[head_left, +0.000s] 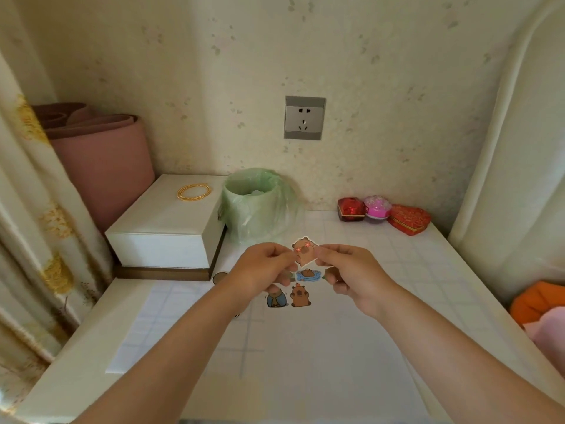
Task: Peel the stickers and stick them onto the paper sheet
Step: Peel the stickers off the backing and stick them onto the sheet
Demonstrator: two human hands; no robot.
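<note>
Capybara sticker (304, 254): pinched at both edges, with the left hand (263, 267) at its 9 o'clock and the right hand (345, 267) at its 3 o'clock, above the bench (382, 347). Three further stickers (301, 296) lie at its 6 o'clock.

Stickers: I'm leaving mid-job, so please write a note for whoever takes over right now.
Left grip and right grip both pinch the held sticker above the table; I cannot tell whether its backing is off.
The sheet lies under the left forearm.
Done: at least three flat stickers lie below the hands.
Left: stick this one down, then any others.
</note>
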